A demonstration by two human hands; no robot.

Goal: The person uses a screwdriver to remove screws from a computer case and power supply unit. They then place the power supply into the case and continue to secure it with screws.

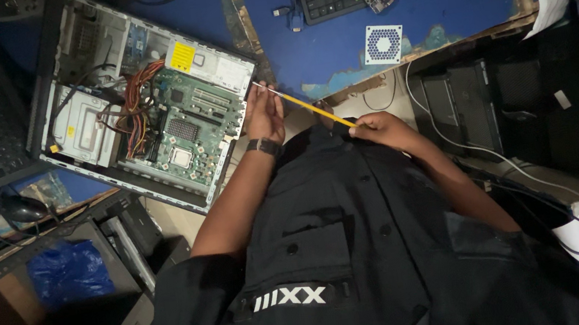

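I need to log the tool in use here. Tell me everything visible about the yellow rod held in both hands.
The yellow rod is long, thin and straight, yellow along its middle with a pale tip at the upper-left end; whether it is a screwdriver or a pencil cannot be told. It lies slanted, upper left to lower right. The left hand pinches its tip beside the edge of the open computer case; the right hand grips its lower end. Its middle hangs over the blue desk edge, touching nothing else.

Glossy yellow screwdriver (312,106) shaft (plastic?), bare-metal case (70,23).
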